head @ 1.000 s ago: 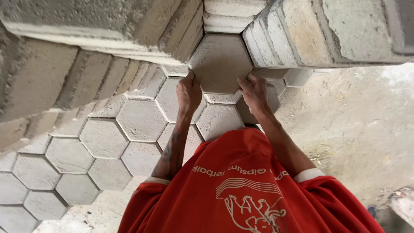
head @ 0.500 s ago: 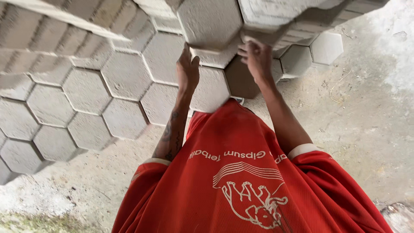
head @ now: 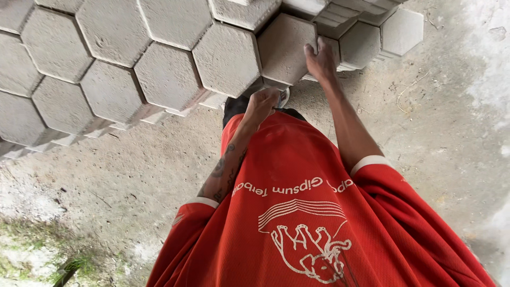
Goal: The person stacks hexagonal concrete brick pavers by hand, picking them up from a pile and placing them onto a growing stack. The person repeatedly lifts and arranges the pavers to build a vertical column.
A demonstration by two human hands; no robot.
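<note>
My left hand (head: 261, 103) grips the near lower edge of the grey hexagonal paver (head: 287, 49) and my right hand (head: 321, 59) its far side. It has dropped against the laid pavers (head: 169, 74), nearly seated beside them.

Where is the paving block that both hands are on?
Head view, top centre: the hexagonal block sits between the left hand and right hand, beside the laid hexagonal pavers.

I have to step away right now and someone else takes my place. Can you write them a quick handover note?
Left hand: grips the near lower edge of the grey hexagonal block.
Right hand: grips that block's right edge.
The block sits at the edge of the stacked hexagonal blocks, with more stacks to its right, all on a concrete floor.
Done: both hands on it.
Left: not yet lifted clear.
</note>
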